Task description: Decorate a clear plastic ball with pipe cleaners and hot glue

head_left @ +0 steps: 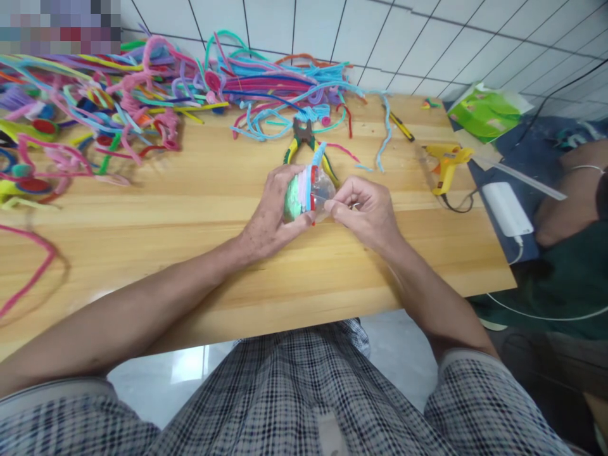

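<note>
My left hand (280, 212) is closed around a small clear plastic container (325, 189) wrapped in bands of green, lilac, blue and red pipe cleaner. A light blue piece (320, 154) sticks up from its far side. At the bare clear end, my right hand (365, 208) pinches with thumb and forefinger. Between those fingertips is something thin and pale, too small to name. Just beyond the container lie pliers (304, 134) with yellow and green handles, partly hidden by my left hand and the container.
A large heap of colourful pipe cleaners (280, 82) runs along the back and left. To the right are a utility knife (401, 124), a yellow glue gun (445, 166), a green packet (487, 115) and a white power strip (507, 209). Another person's arm (572, 196) shows at far right.
</note>
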{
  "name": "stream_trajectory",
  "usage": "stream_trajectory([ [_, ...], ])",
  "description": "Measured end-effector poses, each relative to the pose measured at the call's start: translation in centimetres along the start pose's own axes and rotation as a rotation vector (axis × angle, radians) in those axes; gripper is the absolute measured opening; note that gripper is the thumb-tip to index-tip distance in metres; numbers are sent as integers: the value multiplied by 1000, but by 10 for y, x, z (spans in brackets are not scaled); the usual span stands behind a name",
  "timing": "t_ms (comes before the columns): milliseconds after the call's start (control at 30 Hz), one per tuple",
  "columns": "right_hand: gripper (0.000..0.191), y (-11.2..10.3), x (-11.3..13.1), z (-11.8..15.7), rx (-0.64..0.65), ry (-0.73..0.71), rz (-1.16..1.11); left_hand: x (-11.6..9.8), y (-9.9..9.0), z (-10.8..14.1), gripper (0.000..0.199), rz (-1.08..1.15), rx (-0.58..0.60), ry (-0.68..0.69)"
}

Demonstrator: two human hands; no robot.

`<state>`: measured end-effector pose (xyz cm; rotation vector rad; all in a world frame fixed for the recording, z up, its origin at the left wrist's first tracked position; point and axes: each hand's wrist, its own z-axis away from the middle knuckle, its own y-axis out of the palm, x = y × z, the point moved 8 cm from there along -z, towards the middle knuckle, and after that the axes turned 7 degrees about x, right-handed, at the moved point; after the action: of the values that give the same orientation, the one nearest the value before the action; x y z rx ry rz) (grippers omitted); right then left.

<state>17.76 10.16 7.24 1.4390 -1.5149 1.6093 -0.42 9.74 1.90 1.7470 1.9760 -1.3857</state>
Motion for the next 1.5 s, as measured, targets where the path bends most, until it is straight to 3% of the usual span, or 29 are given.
stream_trajectory([
  [333,25,1,-3,0,-1,-18,-16,5,5,2,109,-30,-6,20],
  [800,30,1,-3,2,-28,-98,-6,19,5,3,110,-6,-33,4],
  [867,29,-10,-2,4,-111,-147,7,22,3,4,113,17,-63,-36],
  [967,26,-46,-16,0,-325,-171,46,28,-3,5,118,69,-108,-103],
  [1067,27,-89,-47,-15,-469,-68,175,32,-6,4,118,137,-127,-147],
  [1200,32,-124,-99,-31,-488,273,430,32,-7,3,116,144,-129,-186],
  [1300,30,-124,-121,-32,-364,426,604,29,-5,4,118,90,-125,-189],
  [1367,27,-120,-113,-30,-369,350,709,26,-3,5,119,68,-122,-172],
  [1500,26,-94,-58,-15,-473,-92,648,22,1,7,114,62,-142,-124],
])
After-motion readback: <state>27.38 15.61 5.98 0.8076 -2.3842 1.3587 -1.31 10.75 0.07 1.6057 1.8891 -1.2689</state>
